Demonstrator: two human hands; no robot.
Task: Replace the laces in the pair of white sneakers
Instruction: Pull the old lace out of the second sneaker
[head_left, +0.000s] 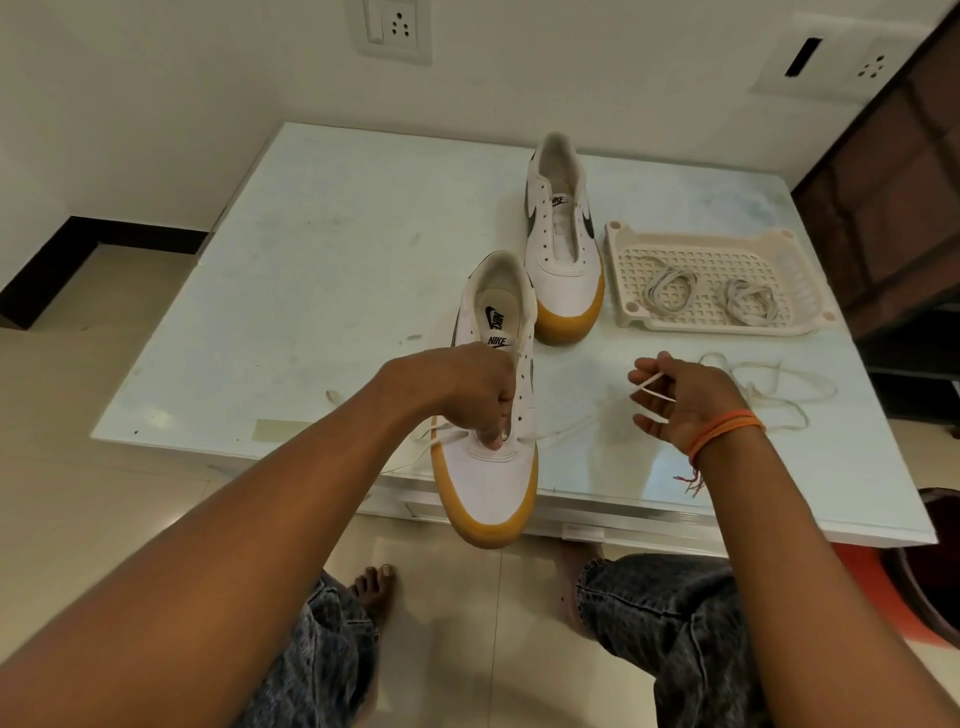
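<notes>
Holding two coiled laces (670, 291), the tray (618, 249) sits beyond hands gripping sneaker (488, 478) and lace (652, 387).

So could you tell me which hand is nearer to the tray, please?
Right. The right hand holds a lace just in front of the tray; the left hand is further left, on the near shoe.

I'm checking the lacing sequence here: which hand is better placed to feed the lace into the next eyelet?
Probably the right hand: it already pinches the lace beside the sneaker, while the left hand is occupied steadying that shoe.
</notes>
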